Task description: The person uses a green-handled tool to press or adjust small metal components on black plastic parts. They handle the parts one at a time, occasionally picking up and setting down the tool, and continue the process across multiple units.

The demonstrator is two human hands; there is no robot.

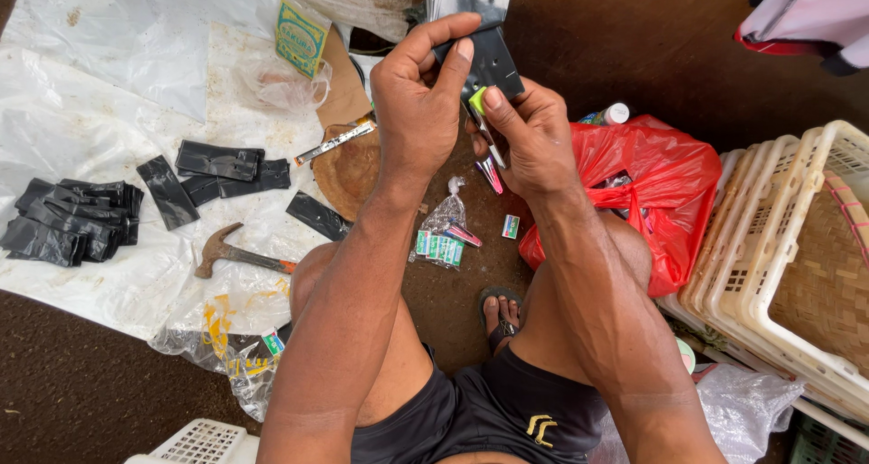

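Note:
My left hand [418, 102] pinches a small black plastic pouch [493, 61] by its top edge, thumb and fingers closed on it. My right hand [529, 138] is just below and to the right, holding a green-handled stapler-like tool [480, 111] against the pouch's lower edge, with a small pink-tipped object [490, 172] under the fingers. Both hands are raised above my knees. A clear bag of small green-and-white packets [441, 238] lies on the ground beneath them.
Black pouches lie in a pile [68, 220] and scattered [222, 165] on white plastic sheeting [100, 93]. A hammer [237, 256] and a round rusty disc [348, 170] lie nearby. A red plastic bag [656, 179] and stacked white baskets [797, 256] stand at right.

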